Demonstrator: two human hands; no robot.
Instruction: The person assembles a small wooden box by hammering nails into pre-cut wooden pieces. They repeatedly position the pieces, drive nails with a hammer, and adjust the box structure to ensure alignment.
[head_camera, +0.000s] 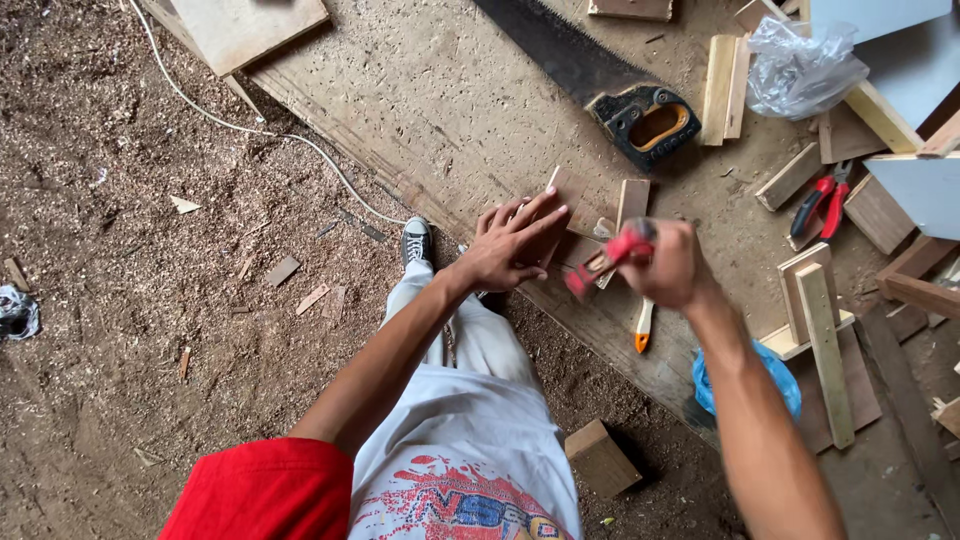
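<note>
Head view is looking straight down at my two hands over a dusty plywood counter. My left hand is lying flat, fingers spread and released, pressing a small flat brown wooden piece against the counter near its front edge. My right hand is clenching its grip around a red-handled tool; the tool is blurring, so I cannot tell for sure what kind it is, perhaps a small hammer, and it is hanging just above the wooden piece, close beside my left fingers. A short pale wood offcut is lying just beyond my right hand, and a white-and-orange handled tool is sticking out below it at the counter's edge. Farther back, a hand saw with a black-and-orange handle is lying on the counter, with pale wooden slats and a crumpled clear plastic bag next to it. Red-handled pliers are lying to the right, well apart from my hands, near more stacked wooden strips. A white cable is running across the sawdust-covered floor on my left.
</note>
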